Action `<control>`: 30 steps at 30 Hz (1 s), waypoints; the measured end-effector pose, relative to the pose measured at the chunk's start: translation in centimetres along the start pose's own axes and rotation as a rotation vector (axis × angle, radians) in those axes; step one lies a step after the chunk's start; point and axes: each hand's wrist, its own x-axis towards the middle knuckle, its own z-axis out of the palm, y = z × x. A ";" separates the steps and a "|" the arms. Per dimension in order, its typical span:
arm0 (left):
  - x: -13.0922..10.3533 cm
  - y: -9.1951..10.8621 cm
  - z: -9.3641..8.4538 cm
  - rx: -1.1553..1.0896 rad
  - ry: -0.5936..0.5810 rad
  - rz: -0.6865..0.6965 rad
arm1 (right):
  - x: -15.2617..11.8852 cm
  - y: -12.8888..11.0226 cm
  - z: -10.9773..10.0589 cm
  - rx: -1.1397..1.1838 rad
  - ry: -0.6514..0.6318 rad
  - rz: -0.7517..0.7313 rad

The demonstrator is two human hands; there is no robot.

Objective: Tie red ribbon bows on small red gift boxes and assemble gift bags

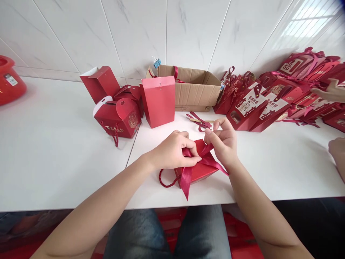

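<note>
Between my hands, near the table's front edge, lies a red gift box [201,175] with a twisted cord handle [167,186] looping out at its left. A dark pink satin ribbon [186,181] is crossed and looped on top of the box, its tails hanging at the front and right. My left hand [179,149] pinches the ribbon near the knot, thumb and forefinger together. My right hand [223,144] grips another part of the ribbon at the upper right, fingers curled. Parts of the knot are hidden by my fingers.
Behind the box lie loose dark red straps [201,121]. Red cartons [159,102] and a handled box [118,117] stand left of an open cardboard box [198,94]. Several finished-looking gift boxes [249,104] crowd the right, where another person's hand [330,91] reaches in. A red basket [10,81] is far left.
</note>
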 end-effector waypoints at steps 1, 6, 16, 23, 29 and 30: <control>0.0 0.0 0.0 -0.012 0.004 0.000 | 0.1 -0.1 -0.2 -0.008 -0.023 0.007; -0.2 0.1 -0.2 -0.186 0.000 -0.001 | 0.3 -0.8 -1.6 -0.049 -0.257 -0.004; -0.6 -0.2 -0.1 -0.591 -0.017 -0.133 | 0.5 -2.4 -2.4 -0.312 -0.552 -0.102; -0.4 -0.3 -0.1 -0.637 0.012 -0.130 | 0.4 -2.0 -2.2 -0.272 -0.581 -0.076; -0.3 -0.2 0.2 -0.629 0.027 -0.139 | 0.4 -1.9 -2.2 -0.243 -0.595 -0.066; -0.3 -0.2 0.2 -0.621 0.025 -0.136 | 0.4 -1.9 -2.2 -0.239 -0.601 -0.059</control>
